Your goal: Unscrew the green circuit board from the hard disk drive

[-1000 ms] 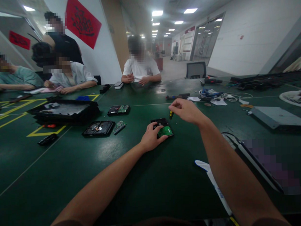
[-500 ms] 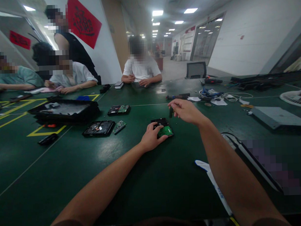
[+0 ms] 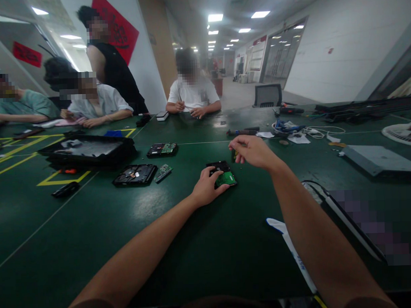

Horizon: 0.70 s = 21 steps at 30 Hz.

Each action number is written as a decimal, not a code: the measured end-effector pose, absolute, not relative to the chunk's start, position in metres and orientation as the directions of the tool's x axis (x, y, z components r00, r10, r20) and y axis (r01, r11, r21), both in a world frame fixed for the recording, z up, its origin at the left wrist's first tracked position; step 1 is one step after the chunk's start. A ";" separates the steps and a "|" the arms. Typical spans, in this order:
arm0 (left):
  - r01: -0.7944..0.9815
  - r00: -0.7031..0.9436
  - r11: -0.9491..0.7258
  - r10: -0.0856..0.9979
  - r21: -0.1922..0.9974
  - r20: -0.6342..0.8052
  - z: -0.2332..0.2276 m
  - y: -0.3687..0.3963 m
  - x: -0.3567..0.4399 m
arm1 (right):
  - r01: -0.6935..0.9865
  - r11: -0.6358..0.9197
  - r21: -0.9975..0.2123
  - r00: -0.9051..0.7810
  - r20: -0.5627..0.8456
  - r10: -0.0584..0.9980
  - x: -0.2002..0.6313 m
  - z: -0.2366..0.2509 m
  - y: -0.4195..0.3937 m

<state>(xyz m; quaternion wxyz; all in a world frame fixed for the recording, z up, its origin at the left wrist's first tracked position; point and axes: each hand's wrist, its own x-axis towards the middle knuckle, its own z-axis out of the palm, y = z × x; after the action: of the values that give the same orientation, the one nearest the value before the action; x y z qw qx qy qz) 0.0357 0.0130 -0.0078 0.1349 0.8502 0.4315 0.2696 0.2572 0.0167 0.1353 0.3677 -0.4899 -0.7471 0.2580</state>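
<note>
In front of me on the green table lies a hard drive (image 3: 228, 178), its green circuit board facing up. My left hand (image 3: 208, 186) grips the drive from the left, thumb along its near side and fingers over its upper part. Just above and to the right of the drive, my right hand (image 3: 250, 150) is closed in a pinch. Between its fingers is a small dark object (image 3: 233, 156) with a yellowish patch, pointing down; its kind is too unclear to name.
Left of the drive are an opened hard drive (image 3: 134, 175), a loose circuit board (image 3: 163, 173), another drive (image 3: 162, 149) and a black tray (image 3: 87, 149). A grey metal box (image 3: 382, 159), cables (image 3: 321, 132) and a white strip (image 3: 296, 249) lie rightward. People sit across the table (image 3: 154, 245).
My right fingers have shifted slightly around the dark object, showing a yellowish patch. My left hand and the drive stay put. A standing person in the background has moved right.
</note>
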 end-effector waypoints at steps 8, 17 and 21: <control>0.663 0.478 -0.589 0.808 0.463 0.344 -0.006 0.011 0.036 | 0.629 0.370 -0.684 -0.167 0.345 0.923 0.260 0.135 0.021; 0.671 0.477 -0.583 0.813 0.458 0.335 -0.006 0.011 0.035 | 0.708 0.311 -0.634 -0.082 0.363 0.928 0.256 0.143 0.013; 0.671 0.480 -0.585 0.811 0.455 0.335 -0.006 0.011 0.034 | 0.615 0.347 -0.708 -0.164 0.316 0.935 0.254 0.140 0.015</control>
<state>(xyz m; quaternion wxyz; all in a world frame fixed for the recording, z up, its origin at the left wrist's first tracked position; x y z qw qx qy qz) 0.0344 0.0113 -0.0059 0.1319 0.8500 0.4359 0.2647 0.2540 0.0146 0.1401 0.3711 -0.5292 -0.7321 0.2151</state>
